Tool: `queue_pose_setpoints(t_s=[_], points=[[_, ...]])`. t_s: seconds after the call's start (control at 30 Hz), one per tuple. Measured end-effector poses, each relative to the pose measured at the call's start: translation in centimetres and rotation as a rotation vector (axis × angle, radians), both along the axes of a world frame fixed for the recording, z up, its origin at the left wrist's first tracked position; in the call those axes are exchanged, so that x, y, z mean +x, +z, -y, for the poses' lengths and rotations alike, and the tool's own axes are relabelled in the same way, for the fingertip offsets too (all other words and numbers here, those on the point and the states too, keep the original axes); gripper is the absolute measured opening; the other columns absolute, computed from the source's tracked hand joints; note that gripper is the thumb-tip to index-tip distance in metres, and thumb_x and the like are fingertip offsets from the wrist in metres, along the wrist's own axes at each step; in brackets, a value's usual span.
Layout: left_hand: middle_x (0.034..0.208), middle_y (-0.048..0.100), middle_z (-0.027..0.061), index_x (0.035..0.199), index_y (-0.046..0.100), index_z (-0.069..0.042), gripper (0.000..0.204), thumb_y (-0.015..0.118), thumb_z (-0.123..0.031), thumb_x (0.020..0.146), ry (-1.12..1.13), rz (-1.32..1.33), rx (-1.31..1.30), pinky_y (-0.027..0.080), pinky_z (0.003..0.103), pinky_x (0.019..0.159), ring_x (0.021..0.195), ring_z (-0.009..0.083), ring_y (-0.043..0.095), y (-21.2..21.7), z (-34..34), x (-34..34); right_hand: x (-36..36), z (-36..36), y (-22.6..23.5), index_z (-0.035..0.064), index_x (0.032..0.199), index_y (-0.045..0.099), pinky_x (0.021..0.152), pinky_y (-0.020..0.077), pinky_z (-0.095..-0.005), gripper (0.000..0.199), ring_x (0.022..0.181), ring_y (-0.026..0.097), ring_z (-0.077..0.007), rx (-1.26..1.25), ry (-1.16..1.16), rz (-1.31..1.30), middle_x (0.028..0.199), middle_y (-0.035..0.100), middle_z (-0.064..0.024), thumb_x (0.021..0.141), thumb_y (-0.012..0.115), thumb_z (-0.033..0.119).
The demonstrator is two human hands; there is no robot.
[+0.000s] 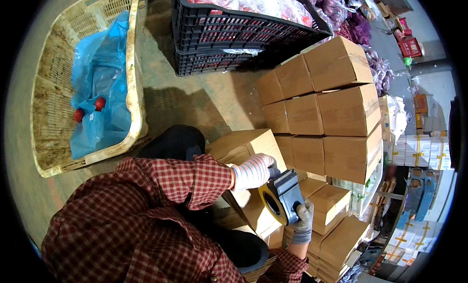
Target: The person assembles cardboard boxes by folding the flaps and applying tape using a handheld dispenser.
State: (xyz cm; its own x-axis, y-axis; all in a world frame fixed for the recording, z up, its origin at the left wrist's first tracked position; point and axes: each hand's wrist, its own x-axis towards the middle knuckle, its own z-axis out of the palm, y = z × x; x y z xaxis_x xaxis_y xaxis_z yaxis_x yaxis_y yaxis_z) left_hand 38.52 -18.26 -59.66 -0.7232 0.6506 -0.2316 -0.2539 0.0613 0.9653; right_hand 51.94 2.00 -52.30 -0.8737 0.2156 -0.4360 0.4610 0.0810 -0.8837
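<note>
Worker seated low, red checked shirt filling lower left of frame; both hands gloved, working just right of centre.

Right hand (pixel 303 217), grey glove: fingers closed round the rear end of a black handheld tape dispenser (pixel 289 191), yellow-edged roll (pixel 273 205) facing lower left. Dispenser sits right of centre, over the near carton (pixel 259 214); contact with the cardboard cannot be told.

Left hand (pixel 257 170), white striped glove with grey fingertips: fingers partly bent, above the same carton and at the dispenser's upper end. Whether it grips either, cannot tell.

Right of centre: brown cartons (pixel 346 110) stacked in rows; smaller cartons (pixel 329 205) below them, lower right. Upper centre: black slatted crate (pixel 234 32), red contents under clear plastic film (pixel 263 5). Upper left: grimy cream plastic basket (pixel 48 88), crumpled blue plastic bag (pixel 100 54) inside, two small red round items (pixel 100 103) on it.
</note>
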Motion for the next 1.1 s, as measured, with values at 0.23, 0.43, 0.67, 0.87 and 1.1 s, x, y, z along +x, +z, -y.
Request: queue_pose_setpoints(t_s=[0.23,0.43,0.67,0.87,1.1], points=[[0.069,0.063,0.0155,0.082,0.064,-0.001,0.009,0.061,-0.009,0.081,0.114,-0.317,-0.103,0.049,0.035,0.063,0.065,0.0236,0.061,-1.1,3.5,-3.7,-1.6,1.7,1.2,-0.0100,0.109,0.056,0.071,0.0462,-0.0254,0.088,0.081,0.057,-0.0130,0.056,0.120,-0.038,0.094,0.062,-0.0084,0.068,0.067,0.067],[0.063,0.060,0.0142,0.077,0.065,-0.001,0.013,0.066,-0.013,0.080,0.425,-0.363,-0.494,0.047,0.037,0.059,0.059,0.0198,0.057,-4.2,11.5,-12.3,0.5,-1.0,0.0,-0.0097,0.102,0.057,0.069,0.0460,-0.0257,0.082,0.078,0.056,-0.0132,0.083,0.043,-0.097,0.088,0.061,-0.0077,0.074,0.061,0.067],[0.087,0.063,0.0204,0.086,0.069,-0.008,0.015,0.063,-0.019,0.078,0.247,-0.215,-0.856,0.049,0.039,0.072,0.079,0.0330,0.064,-9.3,8.4,-10.4,0.3,-0.5,0.6,-0.0073,0.093,0.059,0.061,0.0415,-0.0260,0.074,0.070,0.051,-0.0115,0.216,0.055,-0.074,0.077,0.058,-0.0041,0.076,0.057,0.065],[0.098,0.066,0.0126,0.097,0.069,-0.014,0.031,0.053,-0.038,0.086,-0.104,-0.217,-0.883,0.050,0.041,0.079,0.092,0.0322,0.063,-14.0,5.9,-6.0,1.2,-1.2,-0.8,-0.0066,0.093,0.059,0.061,0.0409,-0.0267,0.073,0.070,0.051,-0.0120,0.252,0.056,-0.107,0.076,0.057,-0.0040,0.077,0.056,0.064],[0.108,0.063,0.0153,0.111,0.066,-0.021,0.040,0.047,-0.048,0.089,-0.101,-0.241,-1.239,0.047,0.042,0.086,0.102,0.0343,0.059,-14.8,4.9,-5.7,1.3,-1.6,-0.8,-0.0058,0.097,0.059,0.070,0.0425,-0.0280,0.068,0.080,0.052,-0.0143,0.188,0.003,-0.097,0.086,0.058,-0.0071,0.080,0.058,0.060]])
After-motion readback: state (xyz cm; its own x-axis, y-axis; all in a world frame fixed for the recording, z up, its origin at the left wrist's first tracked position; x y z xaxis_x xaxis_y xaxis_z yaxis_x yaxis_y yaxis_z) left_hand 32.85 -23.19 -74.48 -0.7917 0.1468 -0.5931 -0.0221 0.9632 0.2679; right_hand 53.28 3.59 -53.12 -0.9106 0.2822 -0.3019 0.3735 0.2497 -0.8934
